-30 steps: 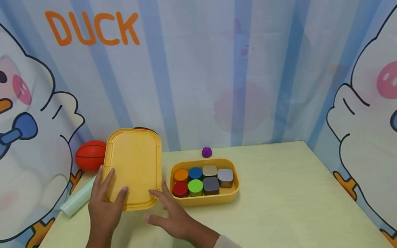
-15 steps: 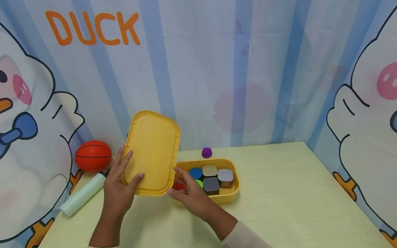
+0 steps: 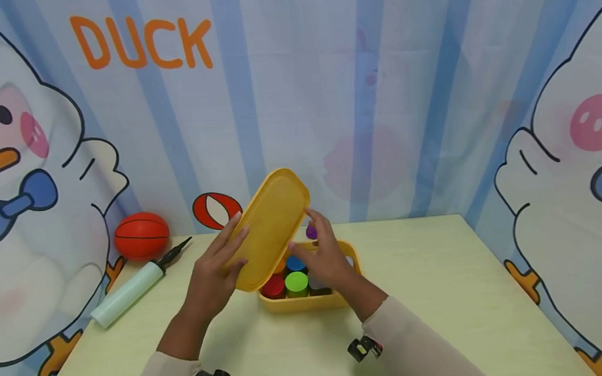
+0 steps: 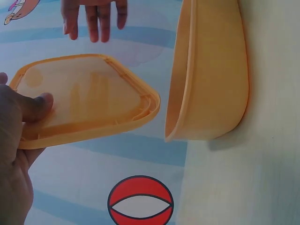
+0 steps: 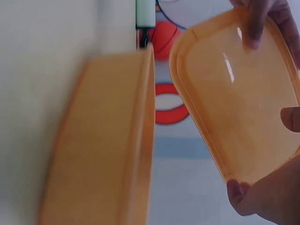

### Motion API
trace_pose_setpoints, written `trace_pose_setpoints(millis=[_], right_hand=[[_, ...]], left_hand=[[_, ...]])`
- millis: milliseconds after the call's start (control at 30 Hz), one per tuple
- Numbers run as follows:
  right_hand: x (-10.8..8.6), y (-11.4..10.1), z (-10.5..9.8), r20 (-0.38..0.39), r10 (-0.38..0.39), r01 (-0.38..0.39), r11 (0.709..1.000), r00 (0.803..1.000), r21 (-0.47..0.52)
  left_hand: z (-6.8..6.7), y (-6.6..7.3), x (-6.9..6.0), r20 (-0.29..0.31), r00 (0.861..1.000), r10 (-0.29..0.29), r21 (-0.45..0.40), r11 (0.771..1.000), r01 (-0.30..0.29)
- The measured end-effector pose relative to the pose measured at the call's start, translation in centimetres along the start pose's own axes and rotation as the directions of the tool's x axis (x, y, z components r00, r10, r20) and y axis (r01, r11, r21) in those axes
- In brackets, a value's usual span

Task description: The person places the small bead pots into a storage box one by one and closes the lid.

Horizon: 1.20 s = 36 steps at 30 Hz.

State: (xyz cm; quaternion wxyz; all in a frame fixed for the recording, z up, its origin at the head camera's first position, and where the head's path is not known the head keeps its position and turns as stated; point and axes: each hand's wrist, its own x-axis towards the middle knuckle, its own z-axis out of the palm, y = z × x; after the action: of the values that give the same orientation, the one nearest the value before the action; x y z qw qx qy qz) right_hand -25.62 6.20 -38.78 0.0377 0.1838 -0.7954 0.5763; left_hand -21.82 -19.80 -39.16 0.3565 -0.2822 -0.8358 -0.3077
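Observation:
My left hand (image 3: 216,277) holds a yellow plastic lid (image 3: 274,226), its thumb on the lid's face. The lid is tilted above the left part of a yellow box (image 3: 304,304), apart from it in the left wrist view. Inside the box stand several small pieces, among them a red one (image 3: 273,287), a green one (image 3: 297,285) and a blue one (image 3: 296,263); others are hidden by the right hand and lid. My right hand (image 3: 327,255) is at the lid's right edge. In the left wrist view its fingers (image 4: 104,28) are extended, with a gap to the lid.
A red toy basketball (image 3: 142,236) and a pale green hand pump (image 3: 128,295) with a black nozzle are on the table's left side. A small purple object (image 3: 310,232) is behind the box. A printed curtain (image 3: 296,97) rises behind the table's (image 3: 439,294) far edge.
The lid has moved right with my left hand and tipped over the box's left part. My right hand has moved right along with it, over the box. The pump is now fully uncovered.

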Motion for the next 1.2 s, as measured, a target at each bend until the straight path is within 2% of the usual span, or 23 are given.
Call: trace_pose_setpoints(millis=[100, 200, 333, 500, 600, 700, 833, 933, 1033, 1133, 1200], right_hand=[[1.3, 0.0, -1.6, -0.063, -0.04, 0.035, 0.996, 0.997, -0.077], [2.5, 0.0, -3.0, -0.088, -0.069, 0.057, 0.99, 0.994, -0.13], [3.6, -0.1, -4.3, -0.085, -0.075, 0.063, 0.988, 0.994, -0.144], [4.0, -0.3, -5.0, -0.058, -0.035, 0.027, 0.989, 0.998, -0.144], [3.9, -0.3, -5.1, -0.051, -0.018, 0.011, 0.991, 0.999, -0.132], [3.6, -0.4, -5.1, -0.05, 0.003, -0.006, 0.998, 0.999, -0.061], [3.1, -0.5, -4.8, -0.038, 0.022, -0.021, 0.999, 0.999, 0.031], [2.7, -0.5, -4.5, -0.056, 0.039, -0.035, 0.997, 0.998, 0.073], [2.3, -0.2, -4.1, -0.094, 0.062, -0.052, 0.993, 0.994, 0.108], [1.8, 0.3, -3.8, -0.123, 0.07, -0.055, 0.991, 0.99, 0.123], [1.4, 0.6, -3.7, -0.143, 0.062, -0.043, 0.99, 0.988, 0.136]], left_hand=[[0.1, 0.0, 0.4, 0.031, 0.999, 0.022, -0.008, 1.0, -0.022], [0.2, 0.0, 0.7, 0.061, 0.998, 0.028, -0.015, 1.0, -0.028], [0.3, 0.0, 1.2, 0.105, 0.993, 0.048, -0.028, 0.999, -0.046], [0.5, 0.4, 2.1, 0.16, 0.986, 0.051, -0.042, 0.998, -0.045], [0.6, 0.7, 2.6, 0.187, 0.982, -0.004, 0.01, 1.0, 0.002], [0.8, 0.9, 3.1, 0.209, 0.974, -0.083, 0.092, 0.994, 0.065], [1.2, 1.0, 3.3, 0.217, 0.962, -0.164, 0.198, 0.973, 0.121], [1.6, 1.2, 3.5, 0.2, 0.955, -0.221, 0.289, 0.944, 0.158], [2.0, 1.5, 3.7, 0.187, 0.931, -0.314, 0.356, 0.905, 0.234], [2.5, 1.9, 3.8, 0.194, 0.889, -0.415, 0.373, 0.869, 0.325], [2.6, 2.0, 3.8, 0.195, 0.867, -0.459, 0.344, 0.86, 0.378]])
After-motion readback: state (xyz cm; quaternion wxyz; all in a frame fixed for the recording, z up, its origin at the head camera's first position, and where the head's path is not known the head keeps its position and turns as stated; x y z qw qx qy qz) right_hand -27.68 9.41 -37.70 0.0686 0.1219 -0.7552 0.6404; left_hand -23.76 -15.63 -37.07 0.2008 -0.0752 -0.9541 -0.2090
